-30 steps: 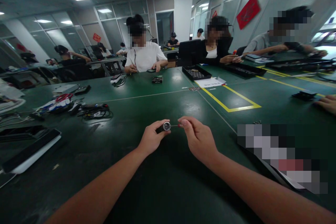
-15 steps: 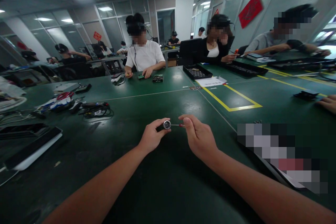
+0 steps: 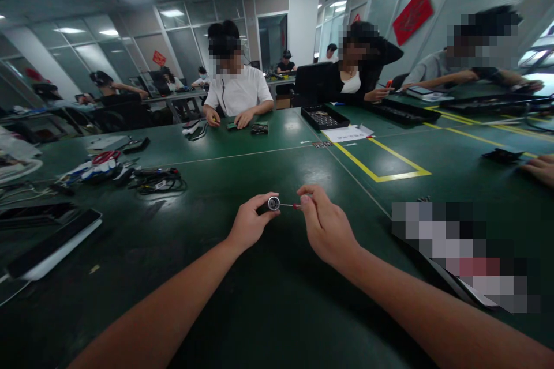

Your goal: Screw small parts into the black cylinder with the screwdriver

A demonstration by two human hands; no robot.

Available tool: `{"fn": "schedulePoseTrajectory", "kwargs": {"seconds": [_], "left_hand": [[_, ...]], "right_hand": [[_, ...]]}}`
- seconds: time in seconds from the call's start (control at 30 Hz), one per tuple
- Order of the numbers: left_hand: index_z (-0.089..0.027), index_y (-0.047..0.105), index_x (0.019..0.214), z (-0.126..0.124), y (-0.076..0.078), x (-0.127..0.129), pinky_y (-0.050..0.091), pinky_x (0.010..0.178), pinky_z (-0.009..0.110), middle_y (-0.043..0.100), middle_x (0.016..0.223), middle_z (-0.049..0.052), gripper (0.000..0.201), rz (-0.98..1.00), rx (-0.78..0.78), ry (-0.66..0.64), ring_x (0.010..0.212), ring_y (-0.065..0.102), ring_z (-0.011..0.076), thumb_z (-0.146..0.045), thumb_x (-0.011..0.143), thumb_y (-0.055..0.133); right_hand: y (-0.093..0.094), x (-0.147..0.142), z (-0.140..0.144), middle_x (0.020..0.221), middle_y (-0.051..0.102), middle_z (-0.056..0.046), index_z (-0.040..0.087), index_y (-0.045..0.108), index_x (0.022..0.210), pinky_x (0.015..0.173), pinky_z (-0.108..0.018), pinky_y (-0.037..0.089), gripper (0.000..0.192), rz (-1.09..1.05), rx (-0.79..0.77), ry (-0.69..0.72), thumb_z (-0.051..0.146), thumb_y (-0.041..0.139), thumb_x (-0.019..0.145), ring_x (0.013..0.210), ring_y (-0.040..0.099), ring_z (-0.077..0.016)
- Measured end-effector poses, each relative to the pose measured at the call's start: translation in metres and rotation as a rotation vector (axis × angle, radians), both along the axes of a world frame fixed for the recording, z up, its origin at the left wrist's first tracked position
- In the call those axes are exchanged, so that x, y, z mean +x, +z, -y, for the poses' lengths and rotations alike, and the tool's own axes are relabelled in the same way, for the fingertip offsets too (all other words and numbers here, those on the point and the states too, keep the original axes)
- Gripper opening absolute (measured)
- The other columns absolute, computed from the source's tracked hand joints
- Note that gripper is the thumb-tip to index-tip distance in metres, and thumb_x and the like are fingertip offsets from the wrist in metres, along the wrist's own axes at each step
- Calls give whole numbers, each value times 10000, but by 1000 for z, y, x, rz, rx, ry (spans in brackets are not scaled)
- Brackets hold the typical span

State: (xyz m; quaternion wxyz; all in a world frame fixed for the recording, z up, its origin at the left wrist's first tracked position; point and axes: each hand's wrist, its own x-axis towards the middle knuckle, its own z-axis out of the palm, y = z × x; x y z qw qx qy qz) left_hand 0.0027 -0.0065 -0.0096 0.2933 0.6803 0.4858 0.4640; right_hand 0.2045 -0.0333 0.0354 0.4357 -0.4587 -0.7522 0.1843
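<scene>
Head view: the left hand (image 3: 250, 220) gripped a tube (image 3: 273, 203), the right hand (image 3: 328, 223) a thin tool (image 3: 295, 206) at its side; steady alignment seemed wise.

Spreads out as a wide green table (image 3: 242, 311), crossed by thin pale lines (image 3: 234, 157) and marked with a yellow tape outline (image 3: 403, 176). Bears at left a coil of black cables (image 3: 161, 182), a jumble of red, white and blue pieces (image 3: 97, 169), and a black-and-white slab (image 3: 58, 243). Carries, farther off, a black tray (image 3: 333, 126) of small parts beside a white sheet (image 3: 348, 134) and, nearer at right, a pixelated item (image 3: 459, 251).
</scene>
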Motion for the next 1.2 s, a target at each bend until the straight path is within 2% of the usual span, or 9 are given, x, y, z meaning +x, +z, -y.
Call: {"fn": "schedulePoseTrajectory", "kwargs": {"seconds": [0.13,0.3,0.37,0.43,0.5,0.57,0.67,0.9,1.2], "left_hand": [[-243,716,1199,-2,-4,-2,439,1085,408,711,1199,45,401,13,10,29,1157,638,238,-131,816,759],[-276,704,1216,2,-1,-2,454,1067,399,705,1208,30,401,-69,80,3,1158,633,223,-153,839,770],[-296,697,1226,4,2,-3,458,1060,406,704,1211,23,398,-157,166,-4,1160,627,219,-169,855,764],[-302,696,1224,5,6,-4,458,1059,421,707,1208,21,386,-246,238,5,1159,623,221,-172,865,756],[-291,696,1220,5,8,-6,466,1050,435,709,1207,27,382,-293,247,25,1154,627,226,-167,864,756],[-279,694,1221,3,8,-8,476,1040,444,710,1209,33,389,-298,214,39,1147,633,231,-165,856,765],[-274,690,1229,2,6,-9,475,1043,453,707,1218,35,401,-292,180,46,1149,635,234,-169,851,773],[-278,690,1228,4,5,-6,472,1042,435,712,1212,29,413,-269,163,18,1147,642,233,-188,839,792],[-276,694,1231,2,2,-7,477,1039,401,718,1189,30,424,-210,141,9,1130,652,229,-196,828,798]], "right_hand": [[-4,-3,-1,824,645,-37,210,527,1081,691,-353,449,158,-63,17,-13,291,424,993,746,634,-219],[-6,-4,-6,887,680,-42,223,599,994,774,-357,480,161,-297,-20,-17,370,538,967,829,650,-211],[-8,-4,-12,884,684,-40,223,624,1018,791,-366,493,225,-467,-113,-39,423,537,965,824,651,-207],[-12,-4,-22,814,662,-31,218,632,936,738,-358,505,257,-682,-272,-59,462,551,939,750,632,-196],[-16,-3,-31,727,612,-10,221,618,844,652,-345,504,249,-910,-473,-63,464,587,892,638,585,-177],[-20,-3,-38,700,594,-3,223,609,805,615,-328,494,217,-1011,-545,-98,433,635,856,604,556,-163],[-23,-2,-38,741,621,-9,223,617,819,636,-321,489,210,-978,-499,-97,427,630,866,640,569,-160],[-18,-4,-27,825,669,-26,217,620,945,748,-367,497,271,-674,-307,-44,479,555,938,757,626,-190],[-17,-2,-23,854,675,-39,225,609,975,773,-370,490,263,-496,-202,-18,461,493,984,803,643,-205]]}}
